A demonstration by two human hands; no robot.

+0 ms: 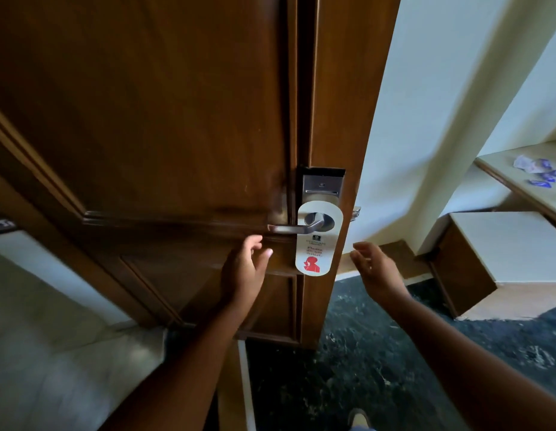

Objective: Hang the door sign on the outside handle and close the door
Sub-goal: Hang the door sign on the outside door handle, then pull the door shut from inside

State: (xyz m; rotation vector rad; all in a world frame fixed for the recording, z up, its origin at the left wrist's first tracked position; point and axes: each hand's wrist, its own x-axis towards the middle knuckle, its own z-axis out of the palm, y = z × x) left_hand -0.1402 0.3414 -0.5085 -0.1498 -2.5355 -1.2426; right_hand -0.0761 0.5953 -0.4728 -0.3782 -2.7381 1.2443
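Observation:
A white door sign [315,253] with a red figure and red lettering hangs from the metal lever handle [289,228] of the brown wooden door [342,104]. The handle passes through the sign's hole, below a metal card lock plate [322,186]. The door stands ajar, its edge facing me, beside a second wooden panel [139,119] on the left. My left hand [247,270] is open just below the lever's tip, touching nothing. My right hand [374,269] is open to the right of the sign, apart from it.
Through the gap lies a dark speckled floor [364,353]. At the right stand a white wall [432,119], a low wooden cabinet [466,269] and a counter [525,188] with blue wrappers [541,172]. A pale wall is at lower left. My shoe [359,419] shows at the bottom.

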